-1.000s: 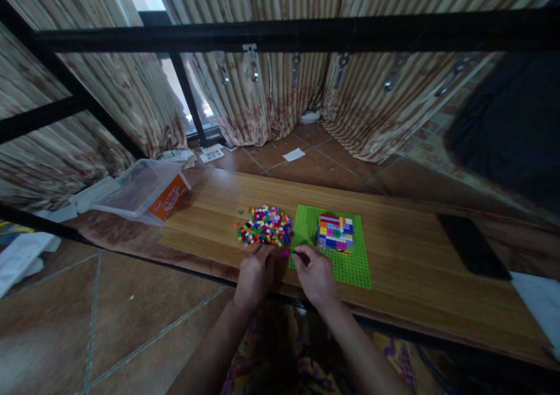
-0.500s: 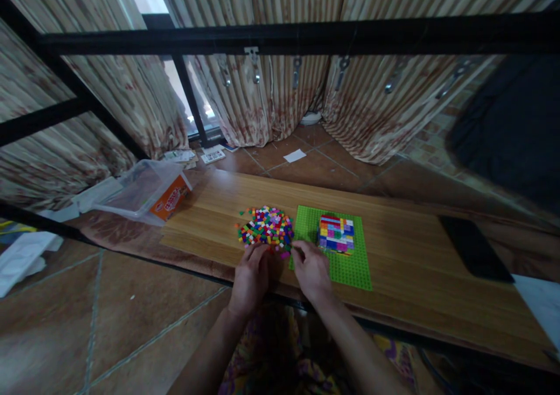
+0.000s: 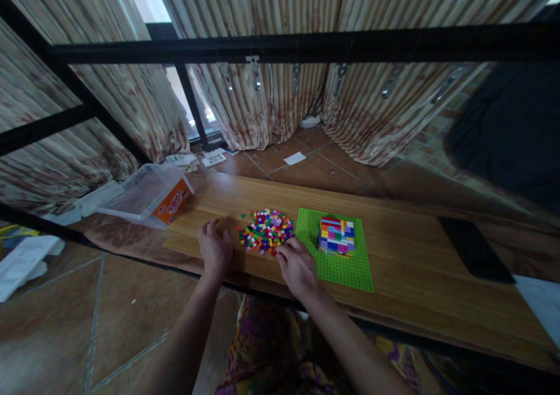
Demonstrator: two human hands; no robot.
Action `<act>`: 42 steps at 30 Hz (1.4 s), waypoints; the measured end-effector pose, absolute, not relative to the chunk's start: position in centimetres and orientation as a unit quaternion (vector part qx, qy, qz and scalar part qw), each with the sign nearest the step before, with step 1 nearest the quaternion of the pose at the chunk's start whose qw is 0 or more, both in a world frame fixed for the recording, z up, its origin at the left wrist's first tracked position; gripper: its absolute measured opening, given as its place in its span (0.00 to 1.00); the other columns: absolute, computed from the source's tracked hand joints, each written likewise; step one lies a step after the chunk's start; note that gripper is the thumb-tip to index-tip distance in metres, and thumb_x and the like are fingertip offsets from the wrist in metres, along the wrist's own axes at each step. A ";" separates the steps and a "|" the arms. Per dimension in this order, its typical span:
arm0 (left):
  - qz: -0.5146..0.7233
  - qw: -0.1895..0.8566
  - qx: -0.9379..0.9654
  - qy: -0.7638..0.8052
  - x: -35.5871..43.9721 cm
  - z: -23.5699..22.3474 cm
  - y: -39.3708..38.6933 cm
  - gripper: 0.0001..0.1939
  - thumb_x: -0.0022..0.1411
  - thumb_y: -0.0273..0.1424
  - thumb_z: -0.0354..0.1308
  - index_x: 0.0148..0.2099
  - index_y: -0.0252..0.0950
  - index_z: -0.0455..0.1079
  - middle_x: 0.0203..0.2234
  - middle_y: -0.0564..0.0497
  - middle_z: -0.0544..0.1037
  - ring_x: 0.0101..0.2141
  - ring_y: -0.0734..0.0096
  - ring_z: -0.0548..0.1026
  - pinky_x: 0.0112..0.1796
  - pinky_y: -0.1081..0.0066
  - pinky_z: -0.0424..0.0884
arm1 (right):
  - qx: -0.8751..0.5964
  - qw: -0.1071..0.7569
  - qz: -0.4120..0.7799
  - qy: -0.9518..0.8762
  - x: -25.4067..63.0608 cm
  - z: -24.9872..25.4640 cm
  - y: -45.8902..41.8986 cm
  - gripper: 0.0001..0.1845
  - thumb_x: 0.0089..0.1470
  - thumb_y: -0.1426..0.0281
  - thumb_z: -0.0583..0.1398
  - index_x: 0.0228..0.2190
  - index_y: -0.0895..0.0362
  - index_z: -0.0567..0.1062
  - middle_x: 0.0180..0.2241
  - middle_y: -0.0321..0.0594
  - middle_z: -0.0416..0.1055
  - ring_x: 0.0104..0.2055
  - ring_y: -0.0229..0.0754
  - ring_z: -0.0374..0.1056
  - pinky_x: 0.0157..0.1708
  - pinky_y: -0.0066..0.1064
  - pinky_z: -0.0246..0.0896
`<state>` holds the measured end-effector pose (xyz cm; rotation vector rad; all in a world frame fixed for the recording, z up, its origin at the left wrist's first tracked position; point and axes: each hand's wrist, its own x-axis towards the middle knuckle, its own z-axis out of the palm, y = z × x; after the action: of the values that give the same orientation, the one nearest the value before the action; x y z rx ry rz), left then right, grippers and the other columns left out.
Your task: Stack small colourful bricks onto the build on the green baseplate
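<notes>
Across the lower middle of the frame, the table [image 3: 406,255] carries a green board [image 3: 341,275], a brick pile [image 3: 266,229] just left of it, and on the board a brick block [image 3: 336,236], unchanged. The left hand [image 3: 216,248] has moved off left of the pile, grip loosely curled; the right hand [image 3: 298,266], grip seemingly narrow, is now at its near edge, apparently picking alone. I cannot tell what either holds.
</notes>
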<state>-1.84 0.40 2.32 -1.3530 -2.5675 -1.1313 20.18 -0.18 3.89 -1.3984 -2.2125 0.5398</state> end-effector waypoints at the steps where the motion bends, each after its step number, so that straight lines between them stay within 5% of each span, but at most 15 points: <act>1: -0.355 0.017 -0.437 -0.826 -1.9 2.2 0.7 0.19 0.56 0.26 0.53 0.50 0.32 0.68 0.47 0.39 0.70 0.48 0.57 0.70 0.51 0.59 0.68 | -0.513 0.224 0.190 -0.806 20.0 3.9 -0.1 0.10 0.58 0.73 0.55 0.32 0.52 0.77 0.36 0.39 0.68 0.40 0.41 0.65 0.40 0.30 0.59; 25: -0.309 0.085 -0.489 -0.812 -1.6 1.0 1.2 0.13 0.58 0.27 0.49 0.42 0.32 0.72 0.41 0.40 0.72 0.46 0.54 0.70 0.49 0.58 0.66 | -0.509 0.198 0.118 -0.829 19.0 2.7 1.3 0.13 0.61 0.76 0.51 0.33 0.54 0.75 0.37 0.42 0.70 0.42 0.45 0.63 0.41 0.32 0.57; 37: -0.298 0.094 -0.495 -0.810 -1.8 0.8 1.2 0.13 0.58 0.28 0.49 0.42 0.31 0.72 0.41 0.39 0.72 0.45 0.55 0.69 0.49 0.59 0.66 | -0.506 0.427 0.242 -0.709 25.5 7.1 -1.0 0.12 0.62 0.66 0.51 0.35 0.53 0.74 0.36 0.40 0.73 0.38 0.41 0.68 0.40 0.32 0.61; 42: -0.301 0.094 -0.495 -0.810 -1.9 0.7 1.3 0.14 0.59 0.29 0.48 0.42 0.31 0.72 0.42 0.39 0.73 0.45 0.54 0.69 0.49 0.58 0.66 | -0.620 0.426 0.230 -0.618 32.5 6.6 1.1 0.16 0.57 0.57 0.55 0.34 0.54 0.77 0.35 0.41 0.75 0.35 0.43 0.69 0.37 0.34 0.61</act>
<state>-1.86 1.25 0.70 -1.4694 -2.4025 -0.8923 32.53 1.08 6.62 -1.5492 -1.5447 0.5760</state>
